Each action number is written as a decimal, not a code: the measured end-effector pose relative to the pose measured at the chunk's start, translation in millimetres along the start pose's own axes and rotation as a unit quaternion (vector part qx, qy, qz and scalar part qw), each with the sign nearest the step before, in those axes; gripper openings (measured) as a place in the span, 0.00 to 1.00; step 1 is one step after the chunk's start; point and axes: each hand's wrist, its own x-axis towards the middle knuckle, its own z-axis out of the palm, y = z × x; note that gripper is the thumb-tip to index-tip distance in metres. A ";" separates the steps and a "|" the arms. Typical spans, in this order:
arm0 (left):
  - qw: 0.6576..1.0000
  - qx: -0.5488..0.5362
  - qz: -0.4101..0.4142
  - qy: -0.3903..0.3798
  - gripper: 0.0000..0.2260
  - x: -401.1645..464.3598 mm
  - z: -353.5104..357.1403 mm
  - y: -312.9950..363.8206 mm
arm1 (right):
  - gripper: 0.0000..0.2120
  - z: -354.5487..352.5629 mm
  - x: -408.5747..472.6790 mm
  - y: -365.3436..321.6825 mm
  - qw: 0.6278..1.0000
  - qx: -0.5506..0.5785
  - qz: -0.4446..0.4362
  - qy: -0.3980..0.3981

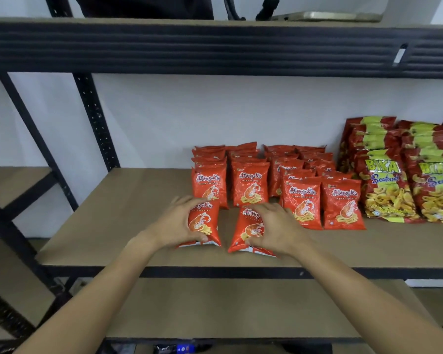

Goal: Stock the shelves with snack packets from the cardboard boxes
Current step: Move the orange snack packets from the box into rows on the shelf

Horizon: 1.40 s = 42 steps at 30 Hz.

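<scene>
head | left hand (179, 221) grips packet (206, 226) | right hand (274, 228) grips another packet (248, 231)

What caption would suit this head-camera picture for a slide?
Left hand and right hand each set an orange snack packet on the shelf before rows of packets.

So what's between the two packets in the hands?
Nothing: the head view shows only bare shelf between the left packet and the right packet.
</scene>
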 end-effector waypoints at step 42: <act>0.971 0.195 -0.005 0.141 0.44 55.9 51.9 -0.3 | 0.46 27.6 68.0 29.9 0.988 -0.052 -0.050 0.139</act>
